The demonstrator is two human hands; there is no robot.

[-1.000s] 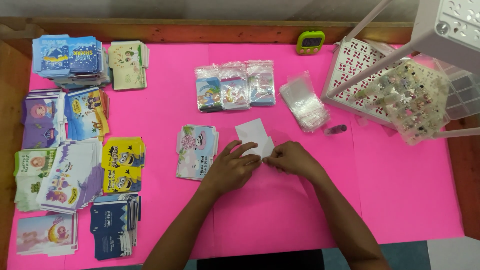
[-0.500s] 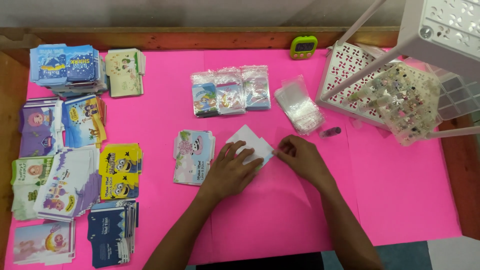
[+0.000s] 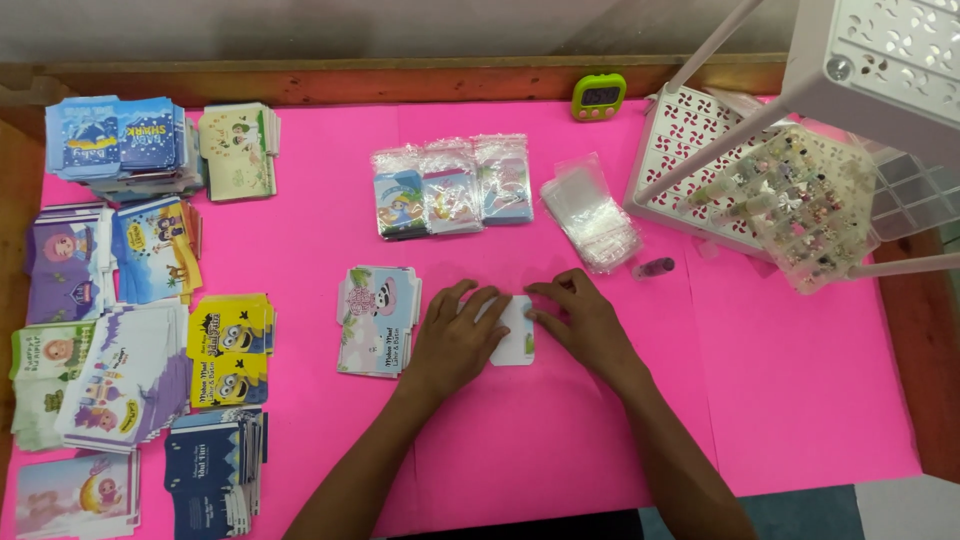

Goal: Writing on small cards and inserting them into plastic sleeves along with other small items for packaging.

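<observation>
Near the middle of the pink table cover, my left hand lies flat, fingers spread, pressing down a small white card; my right hand rests on the card's right edge with fingers loosely curled, gripping nothing. Open pink surface lies in front of and to the right of my hands, as far as the wooden border. Just left of my left hand sits a stack of pale printed cards. Beyond my hands lie three clear packets holding pictured cards and, beside them, a pile of empty clear sleeves. Along the left edge stand stacks of blue, purple, yellow and navy cards, some cut off by the frame. At far right a white perforated rack partly hides a tray of small trinkets, too small to make out. A green timer sits at the far edge.
</observation>
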